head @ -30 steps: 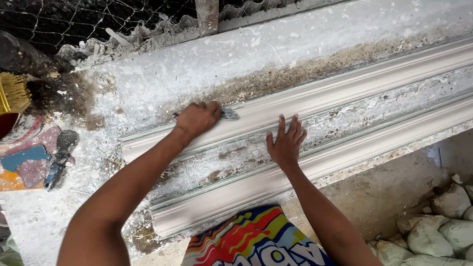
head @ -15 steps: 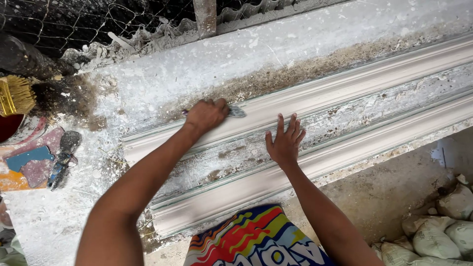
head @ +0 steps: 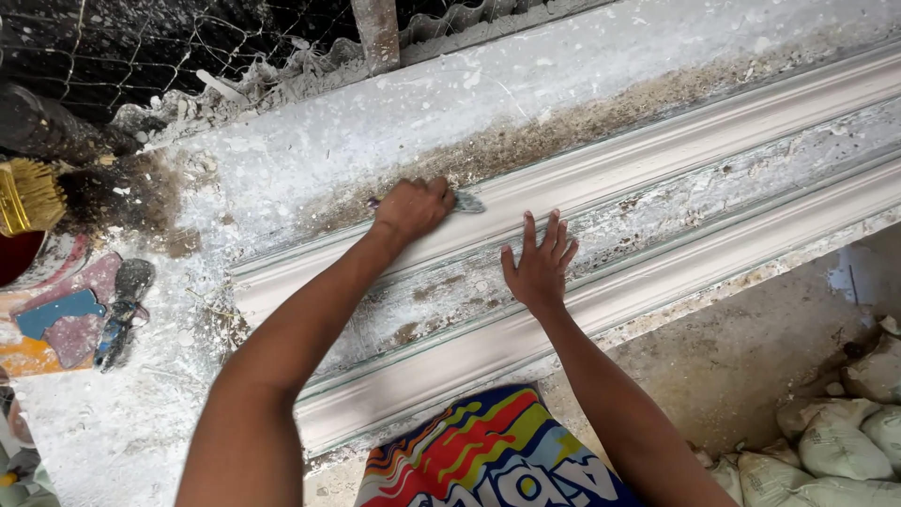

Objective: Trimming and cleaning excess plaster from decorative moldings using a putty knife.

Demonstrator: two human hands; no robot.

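Observation:
A long white plaster moulding point(head: 657, 216) lies diagonally across a plaster-dusted workbench point(head: 526, 84). My left hand point(head: 413, 208) grips a small metal scraper point(head: 466, 201), whose blade rests on the moulding's upper ridge. My right hand point(head: 539, 265) lies flat with its fingers spread on the moulding's rough middle channel, a little below and to the right of the scraper.
A yellow-bristled brush point(head: 28, 195) sits at the left edge beside a dark pot. A trowel point(head: 120, 310) and coloured scraps lie on the bench's left end. Filled sacks point(head: 835, 432) are piled on the floor at lower right. Wire mesh point(head: 141, 47) runs along the back.
My left hand has slid the scraper a short way to the right along the upper ridge. My right hand has stayed flat in about the same spot.

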